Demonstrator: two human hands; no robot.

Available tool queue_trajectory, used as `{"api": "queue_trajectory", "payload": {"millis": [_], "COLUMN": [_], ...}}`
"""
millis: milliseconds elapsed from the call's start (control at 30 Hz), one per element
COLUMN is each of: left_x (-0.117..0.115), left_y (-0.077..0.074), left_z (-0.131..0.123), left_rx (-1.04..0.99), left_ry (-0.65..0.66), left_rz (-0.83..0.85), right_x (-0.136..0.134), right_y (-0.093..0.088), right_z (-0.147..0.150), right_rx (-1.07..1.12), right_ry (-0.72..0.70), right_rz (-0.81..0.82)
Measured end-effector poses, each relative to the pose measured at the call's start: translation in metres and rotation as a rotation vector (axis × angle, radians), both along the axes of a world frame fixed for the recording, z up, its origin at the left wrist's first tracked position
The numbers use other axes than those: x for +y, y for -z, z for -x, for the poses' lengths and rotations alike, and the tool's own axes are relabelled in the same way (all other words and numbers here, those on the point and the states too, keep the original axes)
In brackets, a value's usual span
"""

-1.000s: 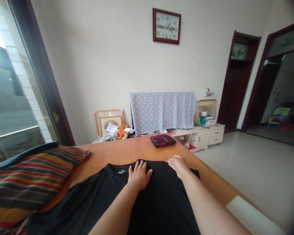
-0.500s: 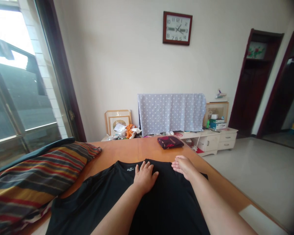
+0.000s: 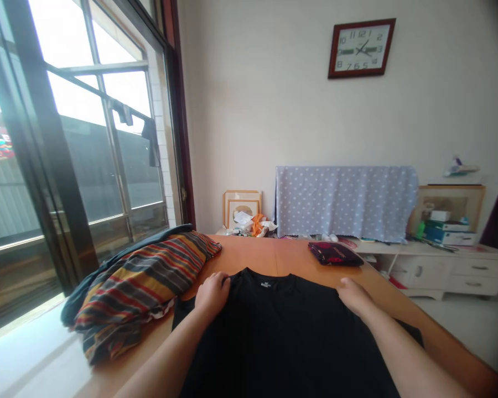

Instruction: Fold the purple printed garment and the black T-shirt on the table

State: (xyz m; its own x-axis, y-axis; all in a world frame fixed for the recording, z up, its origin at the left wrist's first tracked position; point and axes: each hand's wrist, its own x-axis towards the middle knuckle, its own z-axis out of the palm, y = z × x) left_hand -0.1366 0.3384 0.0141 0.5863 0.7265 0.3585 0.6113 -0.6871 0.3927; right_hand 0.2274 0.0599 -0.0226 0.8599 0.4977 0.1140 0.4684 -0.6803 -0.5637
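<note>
Strip of tabletop [image 3: 253, 254] behind the black T-shirt [image 3: 282, 337] — passable, striped pillow [image 3: 143, 290] blocking left

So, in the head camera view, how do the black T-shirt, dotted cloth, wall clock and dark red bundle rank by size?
1. Black T-shirt, though being nearest the camera may exaggerate it.
2. Dotted cloth.
3. Wall clock.
4. Dark red bundle, only slightly smaller-looking than the clock, so that ranking is unsure.
</note>
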Motion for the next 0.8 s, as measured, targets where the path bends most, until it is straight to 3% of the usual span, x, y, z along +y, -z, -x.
{"api": "queue_trajectory", "payload": {"millis": [167,333,567,800], "left_x": [0.050,0.082,0.102,0.101], "left_y": [0.007,0.009,0.012,0.015], "left_z": [0.056,0.096,0.125,0.126], "left_rx": [-0.032,-0.033,-0.057,-0.075], "left_ry": [-0.199,-0.206,-0.131,-0.091], "left_rz": [0.134,0.203,0.187,0.182], "right_x": [0.011,0.045,0.108,0.159], "right_y": [0.006,0.002,-0.018,-0.030], "right_z": [-0.006,0.009,0.078,0.149], "right_rx": [-0.017,0.020,0.125,0.269], "right_ry": [0.026,0.015,-0.122,-0.203], "right_rz": [0.028,-0.030,-0.266,-0.491]}}
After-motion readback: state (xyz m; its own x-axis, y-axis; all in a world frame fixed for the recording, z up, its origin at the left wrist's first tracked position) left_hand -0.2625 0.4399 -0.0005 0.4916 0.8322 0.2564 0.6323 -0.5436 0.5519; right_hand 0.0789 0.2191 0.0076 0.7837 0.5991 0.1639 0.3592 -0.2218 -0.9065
